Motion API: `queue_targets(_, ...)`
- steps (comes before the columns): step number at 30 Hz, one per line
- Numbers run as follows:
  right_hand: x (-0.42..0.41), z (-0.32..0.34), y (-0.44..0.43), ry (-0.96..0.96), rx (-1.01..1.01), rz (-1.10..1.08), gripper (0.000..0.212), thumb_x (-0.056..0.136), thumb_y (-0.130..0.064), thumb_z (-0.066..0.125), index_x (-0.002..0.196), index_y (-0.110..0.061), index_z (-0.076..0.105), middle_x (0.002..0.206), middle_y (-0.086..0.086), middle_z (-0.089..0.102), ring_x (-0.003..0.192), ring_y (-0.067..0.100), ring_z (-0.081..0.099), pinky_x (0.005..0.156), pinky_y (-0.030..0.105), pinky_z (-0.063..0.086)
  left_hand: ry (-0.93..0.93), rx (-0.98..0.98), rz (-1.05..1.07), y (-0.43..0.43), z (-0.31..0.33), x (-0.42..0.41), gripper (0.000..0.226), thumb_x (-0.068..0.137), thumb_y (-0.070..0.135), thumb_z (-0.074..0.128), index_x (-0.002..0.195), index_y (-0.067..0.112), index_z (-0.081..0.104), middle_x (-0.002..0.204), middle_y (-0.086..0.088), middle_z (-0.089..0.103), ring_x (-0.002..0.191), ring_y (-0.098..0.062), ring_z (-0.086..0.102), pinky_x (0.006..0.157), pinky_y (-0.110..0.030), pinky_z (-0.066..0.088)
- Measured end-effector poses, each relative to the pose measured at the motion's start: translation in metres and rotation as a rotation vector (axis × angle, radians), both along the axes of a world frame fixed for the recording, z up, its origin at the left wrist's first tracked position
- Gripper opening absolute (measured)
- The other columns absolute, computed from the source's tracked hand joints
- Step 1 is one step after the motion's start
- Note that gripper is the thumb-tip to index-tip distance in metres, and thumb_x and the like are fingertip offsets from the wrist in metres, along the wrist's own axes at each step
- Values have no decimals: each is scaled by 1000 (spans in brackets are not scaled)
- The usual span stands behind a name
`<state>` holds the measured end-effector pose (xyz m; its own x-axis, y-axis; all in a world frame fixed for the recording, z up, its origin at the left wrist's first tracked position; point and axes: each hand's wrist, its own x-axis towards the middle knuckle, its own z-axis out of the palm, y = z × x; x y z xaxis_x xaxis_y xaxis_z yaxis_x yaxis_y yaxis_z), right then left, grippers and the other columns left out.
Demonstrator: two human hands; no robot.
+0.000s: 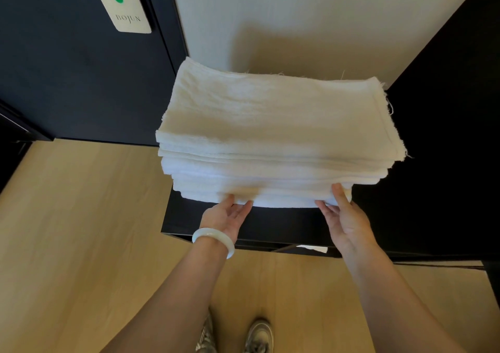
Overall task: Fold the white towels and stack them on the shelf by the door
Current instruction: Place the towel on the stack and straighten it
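Observation:
A thick stack of folded white towels point(278, 136) lies on the dark shelf point(270, 228) beside the dark door point(81, 68). My left hand point(226, 216), with a pale bangle on the wrist, touches the stack's front lower edge near its left end, fingers straight, tips against the bottom towel. My right hand point(342, 217) reaches the front right corner of the stack, thumb up along the side of the lowest towels and fingers underneath them. Frayed threads stick out at the stack's right and back edges.
A light wall point(297, 22) rises behind the shelf and a dark panel point(446, 136) closes its right side. A door sign with a green dot point(119, 0) hangs on the door. Pale wood floor point(81, 231) lies below, with my shoes point(259, 336) on it.

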<state>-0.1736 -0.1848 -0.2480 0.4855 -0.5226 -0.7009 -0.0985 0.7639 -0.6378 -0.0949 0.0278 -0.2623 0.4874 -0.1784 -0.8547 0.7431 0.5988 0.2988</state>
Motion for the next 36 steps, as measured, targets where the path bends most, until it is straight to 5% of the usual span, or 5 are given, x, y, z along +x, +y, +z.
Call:
queue_targets(7,-11,-4,33,185,-135,145,21,92,-2,64,112,4,62,95,16,69,81,23,73,87,36,59,-194,185,-307,-7,16,-10,19,96,0,57,112,-8,60,108,-27,67,99,-36,70,92,-42,56)
queue_targets(11,14,-2,39,170,-133,178,5,94,0,61,95,3,65,97,20,69,89,27,70,81,35,60,-185,143,-274,-14,19,2,15,96,-2,55,105,-12,62,101,-28,70,94,-35,72,88,-40,57)
queue_targets(17,19,-21,25,188,4,83,5,95,-1,61,95,-2,66,101,17,70,96,26,70,95,40,55,-73,113,-178,-18,7,11,10,94,-8,55,99,-10,64,102,-27,70,97,-37,70,93,-43,55)
queue_targets(28,34,-29,50,118,250,145,16,90,-3,68,103,7,66,88,19,71,83,25,71,62,29,61,-90,58,-261,-35,-10,-6,21,92,1,64,110,-11,64,103,-25,71,98,-31,71,92,-37,56)
queue_targets(36,17,-48,36,252,176,46,22,85,-2,73,105,7,67,98,19,72,87,23,72,65,27,62,-21,185,-271,-53,-28,11,4,92,-2,63,94,-4,65,92,-22,71,84,-27,71,75,-32,59)
